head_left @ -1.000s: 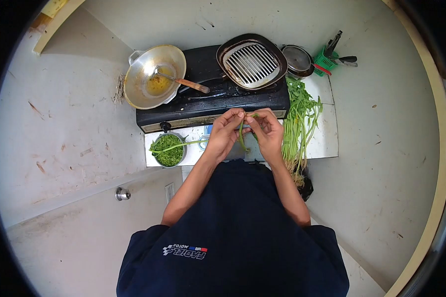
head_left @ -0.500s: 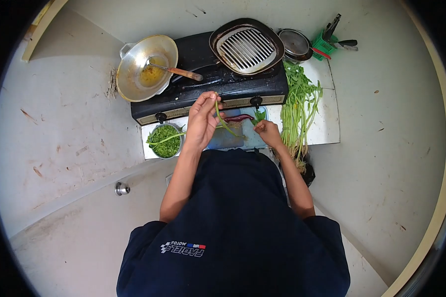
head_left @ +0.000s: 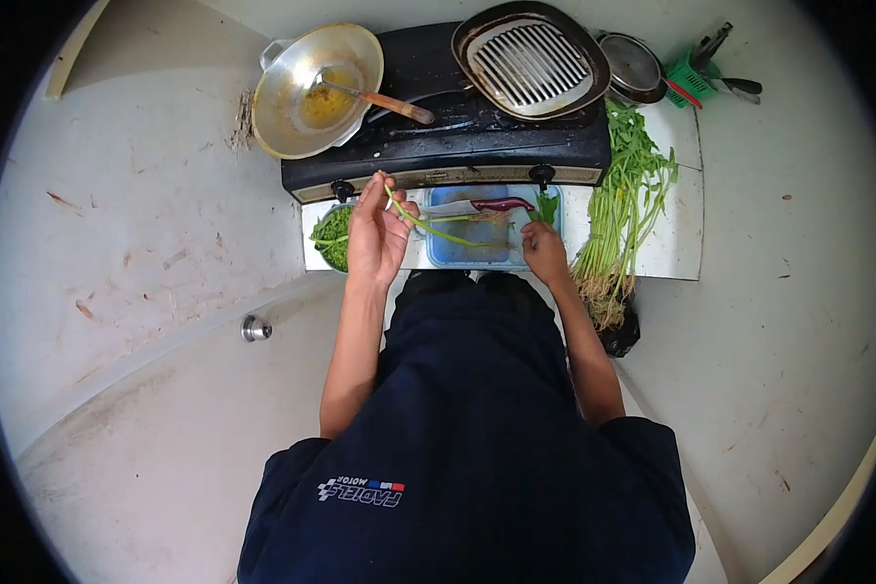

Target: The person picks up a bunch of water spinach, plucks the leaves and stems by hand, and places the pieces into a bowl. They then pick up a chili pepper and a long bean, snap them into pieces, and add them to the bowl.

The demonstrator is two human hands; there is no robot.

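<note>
My left hand (head_left: 378,234) is closed with a long green stem (head_left: 420,224) pinched between thumb and fingertips. From those fingertips the stem curves down to the right over a blue tray (head_left: 442,255). My right hand (head_left: 545,251) is at the tray's right side, fingers pinched together; whatever they hold, if anything, is hidden. Just beyond them is a green leaf (head_left: 546,207). Across the far part of the tray lies a knife (head_left: 501,203) with a dark red handle, its blade pointing left. More thin stems and roots lie near it. Chopped greens fill a bowl (head_left: 346,266) left of my left hand.
A black gas stove (head_left: 409,156) stands behind the tray, bearing a wok (head_left: 273,107) with a wooden-handled spatula (head_left: 399,105) and a grill pan (head_left: 467,73). Rooted leafy stalks (head_left: 618,209) lie at right. Farther back are a lidded pan (head_left: 633,66) and a green basket (head_left: 689,80).
The view has shifted, so the stove and counter appear higher and farther right. My right hand has drawn slightly back from the leaf. My left hand still holds the stem.
</note>
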